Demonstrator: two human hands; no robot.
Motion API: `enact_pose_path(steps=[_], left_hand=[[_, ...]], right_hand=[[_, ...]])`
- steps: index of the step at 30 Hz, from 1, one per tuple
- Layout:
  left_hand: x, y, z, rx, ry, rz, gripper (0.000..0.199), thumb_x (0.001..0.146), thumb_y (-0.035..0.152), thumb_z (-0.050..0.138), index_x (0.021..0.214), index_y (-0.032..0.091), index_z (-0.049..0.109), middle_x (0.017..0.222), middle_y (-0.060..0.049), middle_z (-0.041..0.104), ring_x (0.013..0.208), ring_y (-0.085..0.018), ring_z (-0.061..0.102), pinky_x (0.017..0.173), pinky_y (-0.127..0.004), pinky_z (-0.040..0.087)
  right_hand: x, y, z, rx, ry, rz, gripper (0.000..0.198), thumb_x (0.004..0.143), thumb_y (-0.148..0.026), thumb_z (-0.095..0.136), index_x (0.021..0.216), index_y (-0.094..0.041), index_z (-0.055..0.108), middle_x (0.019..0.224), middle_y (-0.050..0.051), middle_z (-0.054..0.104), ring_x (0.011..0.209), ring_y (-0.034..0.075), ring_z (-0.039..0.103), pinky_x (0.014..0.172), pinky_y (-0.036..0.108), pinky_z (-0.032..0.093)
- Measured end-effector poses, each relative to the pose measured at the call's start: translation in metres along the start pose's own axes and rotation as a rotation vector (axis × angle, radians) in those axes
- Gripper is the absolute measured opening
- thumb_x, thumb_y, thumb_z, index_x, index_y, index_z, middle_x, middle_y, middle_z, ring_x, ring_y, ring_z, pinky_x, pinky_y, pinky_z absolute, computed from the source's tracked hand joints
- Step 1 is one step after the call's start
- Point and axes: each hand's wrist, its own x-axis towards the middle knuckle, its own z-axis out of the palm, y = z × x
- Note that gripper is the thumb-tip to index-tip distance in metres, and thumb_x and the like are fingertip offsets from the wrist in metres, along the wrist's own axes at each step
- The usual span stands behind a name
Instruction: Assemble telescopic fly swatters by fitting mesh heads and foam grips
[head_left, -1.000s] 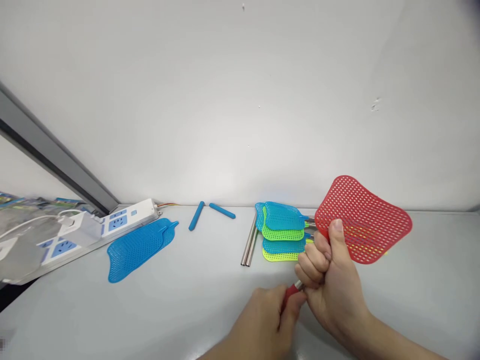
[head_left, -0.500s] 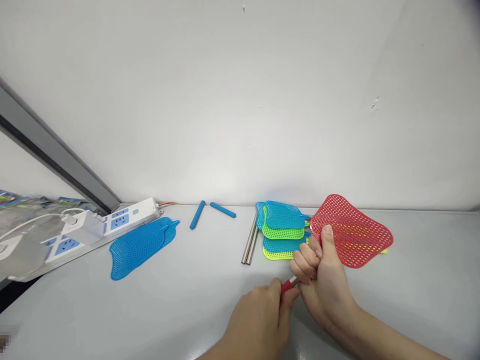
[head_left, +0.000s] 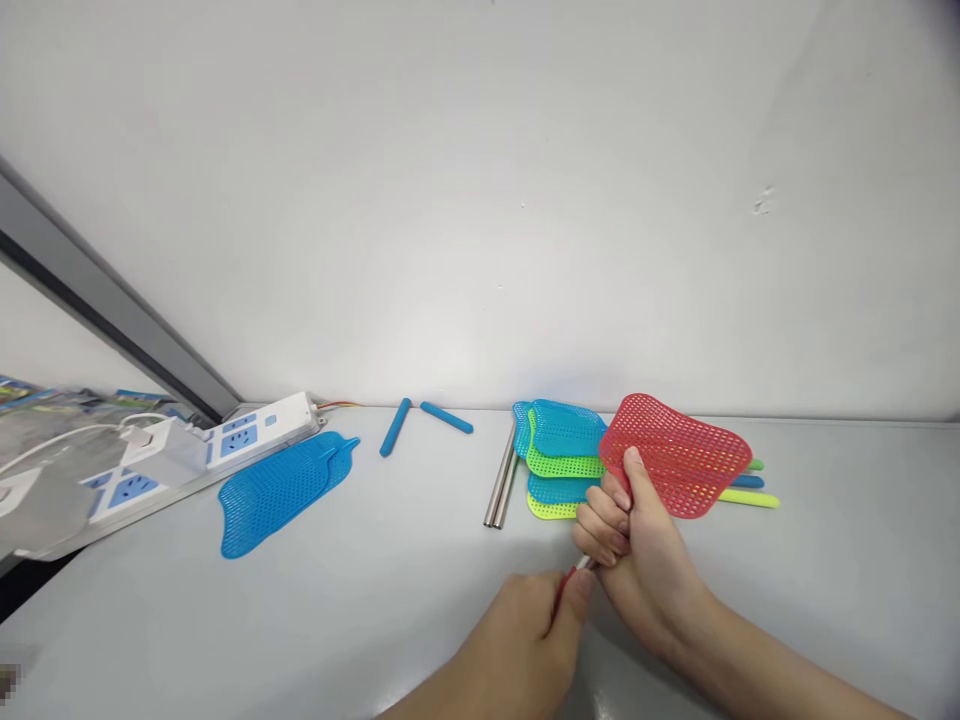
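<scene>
A red fly swatter [head_left: 675, 455] with a perforated head is held in both hands above the front of the table. My right hand [head_left: 626, 540] is wrapped around its shaft just below the head, the thumb lying along the neck. Lower down, my left hand [head_left: 525, 630] grips the red handle [head_left: 564, 590], most of which is hidden in the fist. A short piece of metal shaft [head_left: 586, 563] shows between the two hands. Behind the red head lies a stack of blue and green fly swatters [head_left: 566, 430], partly covered by it.
Two metal tubes [head_left: 499, 490] lie left of the stack. Two blue handles [head_left: 395, 428] rest near the wall. Farther left are two blue swatter heads [head_left: 281, 495] beside a white power strip [head_left: 281, 415] with plugged-in adapters. A grey frame post [head_left: 112, 300] slants at left.
The red swatter head has swung a little to the left and tilted, uncovering the green, blue and yellow handle ends behind it. Both hands keep their grip.
</scene>
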Motion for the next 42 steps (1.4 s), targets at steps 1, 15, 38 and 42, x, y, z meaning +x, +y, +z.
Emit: enact_pose_path(steps=[1, 15, 38, 42], left_hand=[[0.000, -0.001, 0.000, -0.025, -0.008, -0.010, 0.041, 0.080, 0.049, 0.032, 0.052, 0.019, 0.035, 0.049, 0.005, 0.029, 0.047, -0.011, 0.026, 0.046, -0.024, 0.015], [0.004, -0.006, 0.007, -0.736, -0.288, -0.392, 0.048, 0.067, 0.065, 0.040, 0.061, 0.018, 0.039, 0.045, 0.009, 0.030, 0.035, -0.003, 0.019, 0.033, -0.017, 0.009], [0.005, -0.004, -0.004, -0.588, -0.417, -0.211, 0.043, 0.076, 0.062, 0.025, 0.065, 0.021, 0.031, 0.046, 0.010, 0.022, 0.033, -0.004, 0.015, 0.032, -0.017, 0.013], [0.004, -0.006, -0.001, -0.231, -0.220, -0.053, 0.045, 0.080, 0.057, 0.019, 0.058, 0.019, 0.031, 0.047, 0.007, 0.029, 0.040, -0.006, 0.025, 0.040, -0.020, 0.020]], right_hand=[[0.000, 0.000, 0.001, -0.004, -0.001, 0.008, 0.046, 0.074, -0.054, 0.044, 0.052, -0.019, 0.024, 0.039, -0.009, 0.014, 0.034, 0.005, 0.009, 0.032, 0.020, 0.010], [0.002, -0.005, 0.000, -0.066, -0.120, 0.104, 0.043, 0.073, -0.050, 0.049, 0.053, -0.019, 0.025, 0.042, -0.010, 0.009, 0.037, 0.005, 0.005, 0.034, 0.019, 0.007], [0.012, -0.018, 0.000, 0.021, -0.169, 0.064, 0.048, 0.074, -0.055, 0.043, 0.049, -0.019, 0.024, 0.040, -0.009, 0.008, 0.035, 0.005, 0.002, 0.031, 0.018, 0.002], [0.012, -0.015, -0.001, 0.021, -0.113, 0.034, 0.047, 0.074, -0.055, 0.043, 0.050, -0.019, 0.025, 0.040, -0.010, 0.008, 0.036, 0.005, 0.002, 0.031, 0.019, 0.003]])
